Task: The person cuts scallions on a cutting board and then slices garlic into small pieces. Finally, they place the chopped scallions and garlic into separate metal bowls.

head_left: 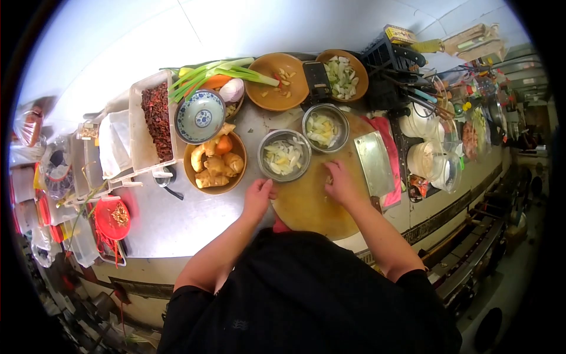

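My left hand (258,198) is just below a steel bowl (265,171) of pale cut pieces, its fingers loosely bent and slightly apart, with nothing visible in them. Over the round cutting board (314,207), my right hand (342,184) has its thumb and fingers bent but apart, also with nothing visible in them. Behind it, a second steel bowl (344,137) holds pale green and white slices. A cleaver (375,163) lies flat at the board's right side, beside a red cloth (387,141).
Ginger (216,167) fills a brown bowl at the left, near a patterned bowl (200,117), scallions (221,74) and a bin of dried chillies (156,118). Brown bowls with garlic (285,75) and chopped scallion (341,76) stand behind. Plastic containers (430,159) stand at the right.
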Tool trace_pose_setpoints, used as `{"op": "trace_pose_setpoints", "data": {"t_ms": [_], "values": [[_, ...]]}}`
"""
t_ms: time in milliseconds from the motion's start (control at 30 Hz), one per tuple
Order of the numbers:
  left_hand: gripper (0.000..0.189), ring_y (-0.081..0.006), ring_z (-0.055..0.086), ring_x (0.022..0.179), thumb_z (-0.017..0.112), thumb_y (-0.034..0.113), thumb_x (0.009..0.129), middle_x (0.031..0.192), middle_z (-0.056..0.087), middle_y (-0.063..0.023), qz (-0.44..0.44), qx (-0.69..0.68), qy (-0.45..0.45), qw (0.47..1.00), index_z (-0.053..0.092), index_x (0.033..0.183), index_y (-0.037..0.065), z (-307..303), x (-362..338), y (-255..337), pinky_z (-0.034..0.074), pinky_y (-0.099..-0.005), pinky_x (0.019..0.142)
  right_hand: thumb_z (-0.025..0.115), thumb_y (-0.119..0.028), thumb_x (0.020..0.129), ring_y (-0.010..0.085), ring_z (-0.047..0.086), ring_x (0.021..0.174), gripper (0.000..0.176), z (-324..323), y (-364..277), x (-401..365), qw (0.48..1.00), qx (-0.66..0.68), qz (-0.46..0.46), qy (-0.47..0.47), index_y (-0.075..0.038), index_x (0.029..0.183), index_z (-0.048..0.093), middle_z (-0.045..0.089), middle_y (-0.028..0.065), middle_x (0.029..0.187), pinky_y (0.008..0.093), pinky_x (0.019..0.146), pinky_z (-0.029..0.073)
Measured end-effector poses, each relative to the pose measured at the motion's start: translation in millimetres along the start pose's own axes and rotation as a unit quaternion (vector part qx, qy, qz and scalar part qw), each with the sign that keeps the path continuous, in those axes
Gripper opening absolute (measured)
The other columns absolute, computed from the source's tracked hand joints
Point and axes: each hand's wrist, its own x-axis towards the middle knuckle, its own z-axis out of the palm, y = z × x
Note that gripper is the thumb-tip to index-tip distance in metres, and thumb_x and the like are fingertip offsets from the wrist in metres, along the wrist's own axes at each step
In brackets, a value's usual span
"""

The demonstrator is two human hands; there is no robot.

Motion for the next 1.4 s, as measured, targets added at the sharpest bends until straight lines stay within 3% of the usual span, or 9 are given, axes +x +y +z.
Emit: {"op": "trace_pose_setpoints", "data": {"t_ms": [133,200,633,833,933,1000,1100,1300,1400], "values": [[0.028,-0.015,0.061,0.072,0.057,0.029,0.098,0.088,0.068,-0.0084,-0.003,-0.008,0.003,1.0,0.06,0.105,0.003,-1,-1,-1,0.044,-0.0269,0.062,0.069,-0.008,0.07,0.0401,0.056,0.102,0.034,-5,-1,6,0.999,-0.038,-0.011,-0.01,-0.001,0.102,0.06,0.056,0.0201,0.112,0.0444,0.088,0.049],[0.027,-0.0151,0.062,0.071,0.057,0.029,0.098,0.087,0.068,-0.0085,-0.003,-0.014,0.005,1.0,0.061,0.105,0.002,0,0,-3,0.044,-0.0269,0.062,0.07,-0.01,0.07,0.04,0.056,0.101,0.034,-13,-3,10,0.988,-0.058,0.079,-0.123,-0.001,0.101,0.061,0.057,0.0203,0.11,0.0448,0.088,0.049],[0.027,-0.017,0.063,0.069,0.058,0.025,0.098,0.082,0.068,-0.0118,-0.002,0.006,0.019,1.0,0.06,0.099,-0.002,2,-4,3,0.05,-0.0287,0.068,0.065,-0.009,0.073,0.0391,0.059,0.092,0.017,20,7,-6,0.984,-0.112,0.059,-0.125,-0.002,0.088,0.065,0.062,0.02,0.095,0.0484,0.082,0.049],[0.027,-0.0172,0.063,0.069,0.058,0.025,0.098,0.081,0.067,-0.0112,0.001,-0.018,0.02,1.0,0.06,0.096,-0.002,2,-2,0,0.05,-0.0291,0.067,0.063,-0.011,0.077,0.0382,0.065,0.084,0.019,-12,-67,29,0.955,0.147,0.24,-0.094,-0.003,0.093,0.07,0.069,0.0195,0.092,0.0449,0.079,0.052],[0.027,-0.0173,0.063,0.069,0.058,0.025,0.099,0.081,0.067,-0.0118,0.005,-0.018,0.018,1.0,0.06,0.095,-0.002,5,-3,6,0.051,-0.0293,0.067,0.065,-0.008,0.078,0.0372,0.066,0.083,0.019,8,-78,51,0.949,0.252,0.176,-0.069,-0.001,0.094,0.071,0.069,0.0206,0.09,0.0385,0.077,0.053],[0.027,-0.0173,0.063,0.069,0.058,0.024,0.099,0.081,0.067,-0.012,0.009,-0.015,0.018,1.0,0.06,0.095,-0.002,6,-3,6,0.051,-0.0294,0.067,0.064,-0.009,0.08,0.0358,0.066,0.085,0.019,27,-79,62,0.999,0.036,-0.026,-0.014,-0.002,0.096,0.072,0.069,0.0196,0.091,0.0393,0.077,0.054],[0.026,-0.0172,0.063,0.069,0.058,0.024,0.099,0.081,0.068,-0.0122,0.014,-0.013,0.019,1.0,0.06,0.095,-0.002,5,-3,8,0.051,-0.0296,0.066,0.064,-0.011,0.081,0.0341,0.067,0.086,0.018,35,-83,69,0.994,0.054,-0.087,0.026,-0.004,0.094,0.073,0.07,0.0175,0.093,0.0403,0.077,0.054],[0.029,-0.0159,0.063,0.07,0.057,0.029,0.097,0.084,0.069,-0.0092,0.03,0.007,0.017,0.999,0.062,0.097,0.001,1,-1,6,0.047,-0.0291,0.062,0.063,-0.014,0.083,0.0362,0.066,0.086,0.015,18,-99,75,0.995,0.06,-0.041,-0.071,-0.005,0.09,0.073,0.069,0.0165,0.091,0.0443,0.078,0.052],[0.029,-0.0164,0.063,0.07,0.057,0.029,0.097,0.084,0.069,-0.0093,0.031,0.013,0.026,0.999,0.062,0.096,0.0,3,-1,8,0.047,-0.0293,0.063,0.062,-0.013,0.082,0.0358,0.065,0.087,0.016,12,-102,80,0.993,0.106,-0.036,-0.029,-0.005,0.091,0.072,0.069,0.0159,0.09,0.0435,0.079,0.052]]}}
